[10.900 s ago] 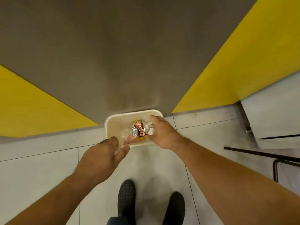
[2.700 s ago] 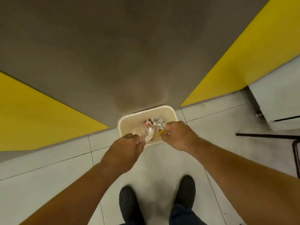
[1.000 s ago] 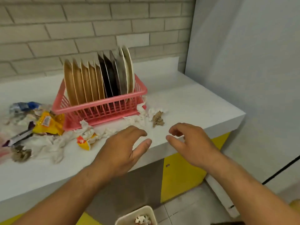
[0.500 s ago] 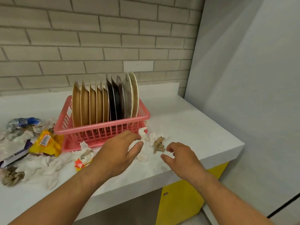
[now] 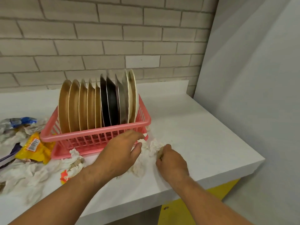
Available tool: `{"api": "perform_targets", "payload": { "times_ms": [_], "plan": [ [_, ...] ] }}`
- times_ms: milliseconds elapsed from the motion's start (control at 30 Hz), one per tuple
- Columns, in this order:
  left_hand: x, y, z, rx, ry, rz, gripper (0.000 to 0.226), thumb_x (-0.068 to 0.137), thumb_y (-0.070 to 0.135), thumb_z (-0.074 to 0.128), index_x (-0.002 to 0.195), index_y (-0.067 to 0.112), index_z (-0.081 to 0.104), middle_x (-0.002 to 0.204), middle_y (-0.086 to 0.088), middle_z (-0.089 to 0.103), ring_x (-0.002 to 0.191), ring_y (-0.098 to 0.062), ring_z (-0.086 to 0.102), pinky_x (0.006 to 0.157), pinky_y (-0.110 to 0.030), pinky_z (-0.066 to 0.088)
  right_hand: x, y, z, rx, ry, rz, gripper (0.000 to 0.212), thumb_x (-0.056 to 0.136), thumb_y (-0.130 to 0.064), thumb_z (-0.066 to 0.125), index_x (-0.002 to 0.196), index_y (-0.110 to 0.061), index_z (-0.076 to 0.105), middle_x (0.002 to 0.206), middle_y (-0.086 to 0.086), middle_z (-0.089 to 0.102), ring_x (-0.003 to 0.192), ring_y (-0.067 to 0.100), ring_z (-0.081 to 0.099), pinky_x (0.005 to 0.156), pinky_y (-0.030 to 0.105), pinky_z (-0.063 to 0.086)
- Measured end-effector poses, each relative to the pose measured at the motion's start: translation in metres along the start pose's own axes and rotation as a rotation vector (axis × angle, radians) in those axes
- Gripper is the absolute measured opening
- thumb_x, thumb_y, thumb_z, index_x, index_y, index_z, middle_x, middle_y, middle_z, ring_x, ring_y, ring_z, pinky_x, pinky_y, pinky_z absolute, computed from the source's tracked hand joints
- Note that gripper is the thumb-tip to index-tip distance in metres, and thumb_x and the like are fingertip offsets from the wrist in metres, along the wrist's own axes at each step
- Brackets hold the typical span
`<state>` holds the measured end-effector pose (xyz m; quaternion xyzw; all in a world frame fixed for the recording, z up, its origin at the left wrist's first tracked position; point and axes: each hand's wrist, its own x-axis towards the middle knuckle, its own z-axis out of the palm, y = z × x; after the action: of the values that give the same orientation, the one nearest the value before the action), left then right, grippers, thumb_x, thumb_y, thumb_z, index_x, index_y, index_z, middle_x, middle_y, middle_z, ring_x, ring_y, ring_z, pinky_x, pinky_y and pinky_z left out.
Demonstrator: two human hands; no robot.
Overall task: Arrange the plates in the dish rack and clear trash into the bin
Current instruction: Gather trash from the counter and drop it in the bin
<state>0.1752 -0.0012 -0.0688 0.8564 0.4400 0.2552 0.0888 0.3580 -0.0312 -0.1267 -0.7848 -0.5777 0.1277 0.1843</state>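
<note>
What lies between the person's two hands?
Crumpled white tissue, in the head view, between the left hand and the right hand, which grips its edge.

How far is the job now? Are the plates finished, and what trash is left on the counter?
Done: the plates stand on edge in the pink dish rack. In hand: the right hand grips a crumpled tissue; the left hand reaches over white tissue beside it. Left: a yellow wrapper, a blue wrapper and more tissues on the left of the counter.
</note>
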Motion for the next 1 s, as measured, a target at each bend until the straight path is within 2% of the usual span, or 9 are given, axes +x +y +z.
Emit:
{"api": "perform_targets", "payload": {
  "times_ms": [167, 300, 433, 533, 667, 767, 900, 967, 1000],
  "plan": [
    [0.025, 0.022, 0.029, 0.058, -0.086, -0.011, 0.032, 0.095, 0.038, 0.045, 0.126, 0.035, 0.051, 0.129, 0.016, 0.053, 0.111, -0.006, 0.053, 0.092, -0.018, 0.039, 0.002, 0.058, -0.015, 0.008, -0.104, -0.195, 0.009, 0.087, -0.026, 0.042, 0.095, -0.026, 0.039, 0.082, -0.009, 0.054, 0.073, 0.014, 0.051, 0.060, 0.028, 0.040],
    [0.051, 0.047, 0.072, 0.176, -0.249, -0.061, 0.043, 0.096, 0.045, 0.040, 0.137, 0.035, 0.035, 0.143, 0.007, 0.040, 0.121, -0.018, 0.048, 0.094, -0.032, 0.044, 0.019, 0.099, -0.035, -0.030, -0.138, -0.307, 0.034, 0.091, -0.028, 0.037, 0.125, -0.028, 0.045, 0.114, -0.007, 0.058, 0.101, 0.016, 0.055, 0.083, 0.029, 0.046],
    [0.064, 0.051, 0.113, 0.402, -0.401, -0.218, 0.049, 0.098, 0.046, 0.033, 0.142, 0.026, 0.026, 0.136, -0.007, 0.036, 0.113, -0.030, 0.050, 0.081, -0.039, 0.051, 0.029, 0.125, -0.032, -0.248, -0.056, -0.380, 0.032, 0.096, -0.041, 0.032, 0.111, -0.023, 0.054, 0.110, -0.003, 0.056, 0.099, 0.019, 0.049, 0.080, 0.032, 0.040],
    [0.068, 0.051, 0.129, 0.544, -0.358, -0.183, 0.036, 0.101, 0.037, 0.031, 0.130, 0.017, 0.042, 0.117, -0.008, 0.047, 0.096, -0.028, 0.055, 0.064, -0.034, 0.041, 0.043, 0.137, -0.033, -0.305, -0.055, -0.390, 0.037, 0.095, -0.056, 0.030, 0.095, -0.025, 0.051, 0.094, -0.007, 0.051, 0.091, 0.017, 0.046, 0.078, 0.032, 0.035],
    [0.069, 0.054, 0.127, 0.493, -0.321, -0.079, 0.026, 0.101, 0.026, 0.035, 0.114, 0.014, 0.053, 0.104, -0.006, 0.055, 0.093, -0.027, 0.053, 0.064, -0.034, 0.037, 0.067, 0.139, -0.036, -0.114, -0.133, -0.448, 0.034, 0.094, -0.050, 0.043, 0.073, -0.023, 0.041, 0.081, -0.009, 0.043, 0.080, 0.014, 0.044, 0.076, 0.026, 0.036],
    [0.070, 0.061, 0.112, 0.337, -0.200, -0.153, 0.041, 0.097, 0.047, 0.037, 0.094, 0.014, 0.062, 0.093, -0.003, 0.053, 0.083, -0.023, 0.054, 0.067, -0.032, 0.040, 0.093, 0.123, -0.042, 0.049, -0.187, -0.438, 0.036, 0.092, -0.042, 0.054, 0.066, -0.025, 0.036, 0.088, -0.008, 0.044, 0.076, 0.011, 0.050, 0.073, 0.024, 0.042],
    [0.068, 0.059, 0.090, 0.202, -0.089, -0.197, 0.041, 0.096, 0.046, 0.042, 0.086, 0.012, 0.063, 0.088, 0.000, 0.058, 0.079, -0.017, 0.055, 0.074, -0.028, 0.043, 0.135, 0.085, -0.039, 0.096, -0.191, -0.426, 0.023, 0.094, -0.029, 0.050, 0.075, -0.023, 0.039, 0.081, -0.002, 0.055, 0.075, 0.018, 0.054, 0.069, 0.034, 0.048],
    [0.065, 0.056, 0.080, 0.119, -0.089, -0.216, 0.032, 0.099, 0.036, 0.040, 0.101, 0.015, 0.065, 0.098, 0.000, 0.065, 0.088, -0.016, 0.059, 0.082, -0.029, 0.045, 0.151, 0.063, -0.031, 0.166, -0.245, -0.435, 0.003, 0.097, -0.029, 0.044, 0.097, -0.025, 0.044, 0.087, 0.000, 0.058, 0.076, 0.018, 0.056, 0.073, 0.036, 0.051],
    [0.062, 0.053, 0.077, 0.102, -0.088, -0.221, 0.030, 0.100, 0.031, 0.040, 0.113, 0.018, 0.063, 0.107, 0.001, 0.067, 0.094, -0.016, 0.060, 0.086, -0.029, 0.046, 0.157, 0.051, -0.026, 0.180, -0.279, -0.443, 0.013, 0.098, -0.031, 0.043, 0.110, -0.029, 0.044, 0.093, 0.002, 0.060, 0.080, 0.020, 0.058, 0.076, 0.037, 0.052]
  ]
}}
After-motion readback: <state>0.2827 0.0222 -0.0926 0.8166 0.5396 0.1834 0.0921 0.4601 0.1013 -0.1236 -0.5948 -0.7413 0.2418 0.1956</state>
